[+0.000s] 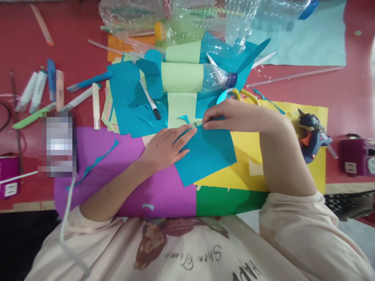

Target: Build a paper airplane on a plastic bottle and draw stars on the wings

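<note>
A teal sheet of paper (209, 156) lies tilted over purple paper (123, 171) and yellow paper (263, 156). My left hand (166, 146) rests flat on the sheet's upper left part, fingers stretched out and pressing it down. My right hand (231, 115) pinches the sheet's top edge between thumb and fingertips. Just beyond the hands lies a clear plastic bottle (199, 76) wrapped in pale green paper, with teal paper shapes around it.
Several markers (38, 89) and a pen (150, 101) lie at the left. A glue gun (312, 132) sits at the right, yellow-handled scissors (249, 95) behind my right hand. More clear bottles (181, 19) and light blue paper (307, 39) lie at the back. Green paper (225, 201) is nearest me.
</note>
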Demonstrator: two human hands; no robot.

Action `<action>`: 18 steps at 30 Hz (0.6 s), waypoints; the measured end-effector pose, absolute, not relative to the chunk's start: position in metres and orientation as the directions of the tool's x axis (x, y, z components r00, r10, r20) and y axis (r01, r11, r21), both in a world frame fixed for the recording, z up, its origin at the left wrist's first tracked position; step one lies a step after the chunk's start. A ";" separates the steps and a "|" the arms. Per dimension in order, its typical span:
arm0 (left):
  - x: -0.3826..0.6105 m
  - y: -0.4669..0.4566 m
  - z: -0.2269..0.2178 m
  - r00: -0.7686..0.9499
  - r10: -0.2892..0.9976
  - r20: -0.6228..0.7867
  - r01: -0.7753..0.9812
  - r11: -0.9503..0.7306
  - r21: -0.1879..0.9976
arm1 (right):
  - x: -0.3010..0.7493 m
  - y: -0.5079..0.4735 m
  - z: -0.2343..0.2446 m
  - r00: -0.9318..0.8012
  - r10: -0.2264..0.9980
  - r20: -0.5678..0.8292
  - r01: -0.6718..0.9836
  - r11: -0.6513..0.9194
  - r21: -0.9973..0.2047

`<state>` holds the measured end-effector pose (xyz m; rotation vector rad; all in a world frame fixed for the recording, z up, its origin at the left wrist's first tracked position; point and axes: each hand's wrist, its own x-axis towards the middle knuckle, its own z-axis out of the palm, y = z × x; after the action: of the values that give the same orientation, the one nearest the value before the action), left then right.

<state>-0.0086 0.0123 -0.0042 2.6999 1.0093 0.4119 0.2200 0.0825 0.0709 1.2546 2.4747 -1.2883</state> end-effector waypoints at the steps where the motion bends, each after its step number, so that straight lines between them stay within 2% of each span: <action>1: -0.009 0.012 -0.004 0.711 0.677 0.191 0.612 -0.729 0.306 | 0.219 0.082 0.072 -0.661 0.631 -0.406 0.692 0.305 -0.654; 4: -0.010 0.015 -0.003 0.658 0.729 0.192 0.643 -0.675 0.362 | 0.219 0.082 0.075 -0.625 0.659 -0.419 0.714 0.264 -0.648; 8: -0.011 0.018 -0.003 0.560 0.819 0.126 0.691 -0.545 0.475 | 0.226 0.082 0.084 -0.546 0.753 -0.366 0.726 0.209 -0.655; 11: -0.012 0.018 -0.002 0.470 0.876 0.106 0.675 -0.434 0.597 | 0.235 0.080 0.096 -0.398 0.853 -0.338 0.760 0.100 -0.643; 13: -0.014 0.018 -0.001 0.404 0.909 0.106 0.631 -0.360 0.687 | 0.245 0.080 0.103 -0.220 0.921 -0.322 0.851 0.020 -0.524; 15: -0.015 0.020 0.000 0.342 0.935 0.094 0.576 -0.288 0.765 | 0.256 0.081 0.103 -0.047 0.941 -0.335 0.937 -0.075 -0.342; 16: -0.016 0.021 0.000 0.313 0.946 0.080 0.547 -0.248 0.799 | 0.262 0.083 0.100 0.010 0.934 -0.358 0.960 -0.109 -0.257; 18: -0.017 0.025 0.000 0.257 0.965 0.047 0.490 -0.172 0.855 | 0.272 0.087 0.089 0.028 0.907 -0.421 0.971 -0.124 -0.203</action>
<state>-0.0172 0.0253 -0.0004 1.7836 1.3345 0.8064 0.2716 0.0869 0.0892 2.1457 1.9798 -0.6926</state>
